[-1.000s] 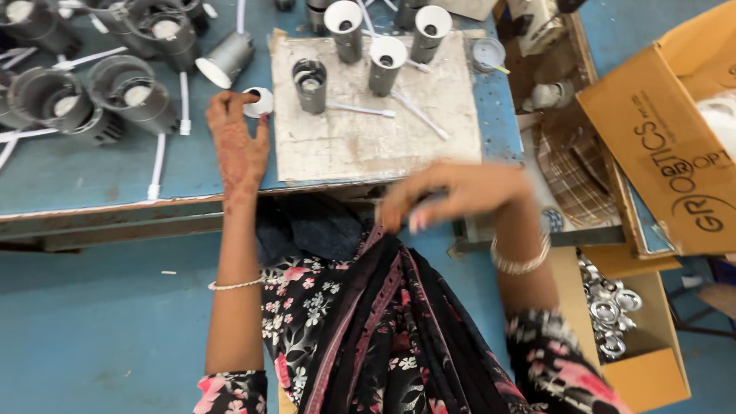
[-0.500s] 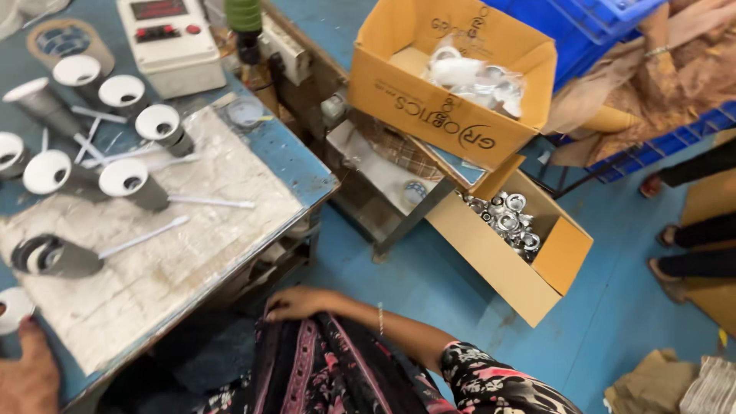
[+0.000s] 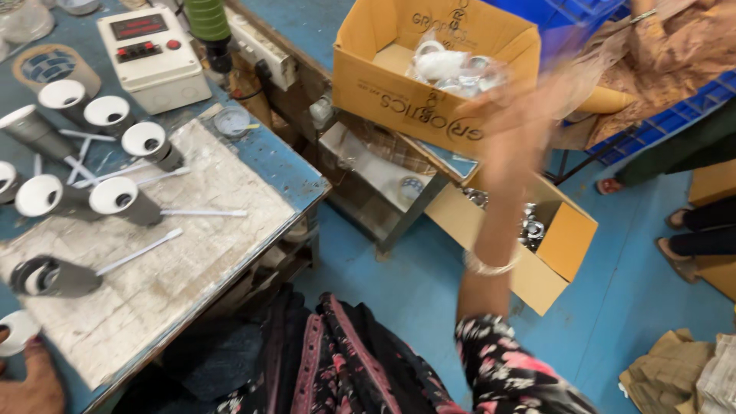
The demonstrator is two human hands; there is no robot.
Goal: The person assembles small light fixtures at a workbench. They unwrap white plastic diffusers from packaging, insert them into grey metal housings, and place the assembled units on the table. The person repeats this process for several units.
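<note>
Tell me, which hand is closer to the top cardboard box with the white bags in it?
The right hand. It is raised and blurred, just in front of the cardboard box. The left hand is far off at the table's near corner.

Small white cap (image 3: 17,331) flat on bench edge, touching left fingertips

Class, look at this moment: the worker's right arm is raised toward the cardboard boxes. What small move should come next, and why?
Probably lower the right hand into the upper cardboard box and grasp a white part. The blurred hand is already near that open box, and appears empty, though blur hides the fingers.
</note>
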